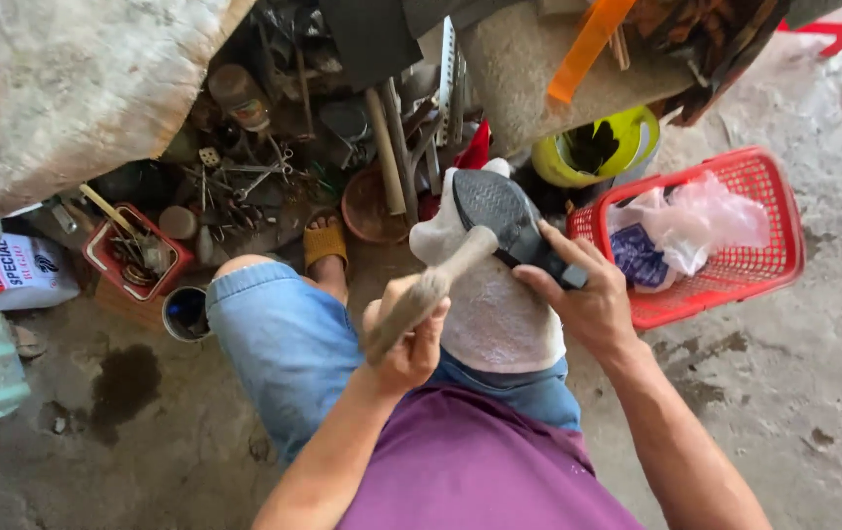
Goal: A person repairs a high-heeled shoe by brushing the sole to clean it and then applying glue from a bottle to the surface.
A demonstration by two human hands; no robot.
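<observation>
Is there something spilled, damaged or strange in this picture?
Yes. A dark wet-looking stain spreads on the concrete floor near the small tin can, like a spill. The tools lie in a disordered heap. The shoe sole under the right hand and the hammer in the left hand look normal.

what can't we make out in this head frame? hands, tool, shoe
Head view only:
- Hammer head: hidden against the shoe sole, contact point unclear.
- Shoe upper: hidden under the sole and the white cloth.
- Left hand fingers: curled out of sight around the handle.
- Right hand palm: faces down on the shoe.
- Red basket contents: only plastic bags show.
</observation>
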